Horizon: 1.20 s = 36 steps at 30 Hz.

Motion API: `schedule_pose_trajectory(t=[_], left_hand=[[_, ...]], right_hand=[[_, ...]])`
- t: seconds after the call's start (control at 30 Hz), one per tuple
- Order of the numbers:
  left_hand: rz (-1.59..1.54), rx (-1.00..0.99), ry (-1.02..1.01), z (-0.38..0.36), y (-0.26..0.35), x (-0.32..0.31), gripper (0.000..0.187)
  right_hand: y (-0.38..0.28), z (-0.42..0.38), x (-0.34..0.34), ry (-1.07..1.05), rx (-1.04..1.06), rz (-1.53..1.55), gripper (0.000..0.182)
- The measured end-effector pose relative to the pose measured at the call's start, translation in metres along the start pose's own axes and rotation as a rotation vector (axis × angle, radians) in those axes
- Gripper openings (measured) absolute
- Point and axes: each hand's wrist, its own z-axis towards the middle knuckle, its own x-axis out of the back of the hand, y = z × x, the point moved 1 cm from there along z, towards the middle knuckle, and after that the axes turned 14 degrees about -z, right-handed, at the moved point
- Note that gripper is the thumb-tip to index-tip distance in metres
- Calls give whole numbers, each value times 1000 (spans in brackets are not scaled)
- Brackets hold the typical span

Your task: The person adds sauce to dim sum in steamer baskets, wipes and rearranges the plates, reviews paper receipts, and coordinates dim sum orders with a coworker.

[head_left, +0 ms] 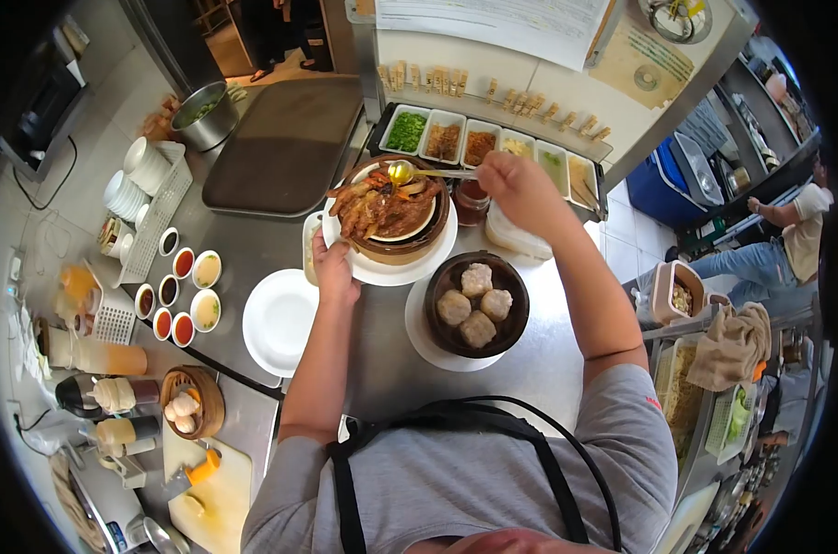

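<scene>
My left hand point(336, 270) pinches the near left rim of a white dish point(330, 222) heaped with brown, glazed chicken feet point(387, 205). The dish leans over a bamboo steamer basket point(417, 247) standing on a white plate point(447, 242). In my right hand point(519, 192) is a metal spoon point(442, 173), its bowl over the chicken feet with shiny yellowish liquid in it. Just below my right hand stands a jar of dark red sauce point(472, 198). Closer to me, a dark round steamer point(435, 319) holds several pale dumplings point(477, 280) on another white plate point(416, 340).
White plates point(276, 319) lie at left, beside several small sauce cups point(206, 270). Topping trays point(408, 132) line the back. A brown tray point(281, 148) and a metal pot point(205, 115) are at back left. Another person point(788, 240) is far right.
</scene>
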Motion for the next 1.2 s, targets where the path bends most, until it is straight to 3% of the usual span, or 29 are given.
schedule_pose_trajectory(t=[0.1, 0.2, 0.4, 0.5, 0.57, 0.6, 0.63, 0.67, 0.7, 0.73, 0.77, 0.8, 0.87, 0.97, 1.03, 1.1, 1.17, 1.2], left_hand=[[-28, -7, -7, -3, 6, -2, 43], [-31, -8, 4, -8, 13, -7, 43], [5, -20, 66, -14, 23, 1, 48], [-31, -35, 69, -18, 31, 10, 50], [-72, -39, 47, -26, 43, 11, 50], [-98, -64, 53, -33, 54, 13, 50], [-97, -60, 74, -45, 66, 8, 56], [-127, -75, 119, -46, 72, 21, 64], [-127, -111, 152, -53, 83, 26, 67], [-89, -169, 167, -56, 91, 39, 61], [-84, -203, 159, -65, 103, 42, 53], [-136, -262, 192, -74, 113, 48, 47], [-179, -337, 181, -89, 134, 68, 44], [-199, -405, 267, -127, 172, 87, 44], [-200, -500, 274, -149, 191, 107, 44], [-168, -559, 313, -172, 214, 132, 44], [-130, -618, 368, -199, 239, 151, 45], [-102, -652, 384, -212, 251, 160, 45]], right_hand=[[-16, -4, -14, 261, 311, -336, 21], [-18, -7, -22, 386, 533, -449, 16], [42, 7, -36, -43, -221, 594, 19], [88, 7, -24, -149, -425, 678, 23], [115, 5, -27, 121, -147, -8, 26], [110, 2, -23, 82, -151, -184, 26], [124, 7, -30, 4, 15, -591, 27], [153, 19, -47, -44, -5, -681, 26], [179, 29, -63, -16, 272, -883, 27], [173, 34, -68, -25, 276, -907, 29], [173, 42, -74, -39, 98, -704, 31], [175, 52, -76, -96, 54, -704, 34], [193, 76, -84, -223, 118, -852, 40], [85, 67, -56, -209, -110, -1048, 47], [32, 87, -55, -152, -45, -1008, 39], [-79, 59, -56, -70, 93, -601, 44], [-117, 73, -106, -197, 385, -267, 30], [-161, 54, -131, -181, 535, -259, 29]])
